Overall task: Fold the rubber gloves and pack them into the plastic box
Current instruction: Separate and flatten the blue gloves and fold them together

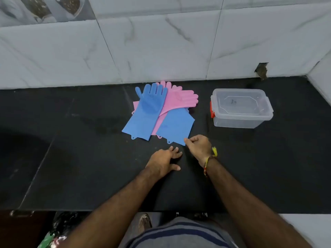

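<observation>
On the dark counter [75, 158] the left hand [163, 161] lay flat, fingers spread and relaxed, holding nothing, just short of the near edge of the glove pile. Beyond it, the upper blue glove [145, 111] lay palm up with its fingers toward the far wall and its cuff toward the person, its long axis running near to far with a slight lean to the right. Pink gloves [180, 97] showed beneath and to the right of it. Further right, the second blue glove [176, 126] lay with its cuff nearest the person and its fingers hidden under the pile. The right hand [199, 146] met that cuff at its near right corner, thumb and forefinger seemingly pinching the edge, though the contact was too small to be sure. So the glove stretched away and to the left of that grip, and the right hand was the nearer one. The plastic box [241, 119] stood at far right, well apart from the gloves, its lid on.
</observation>
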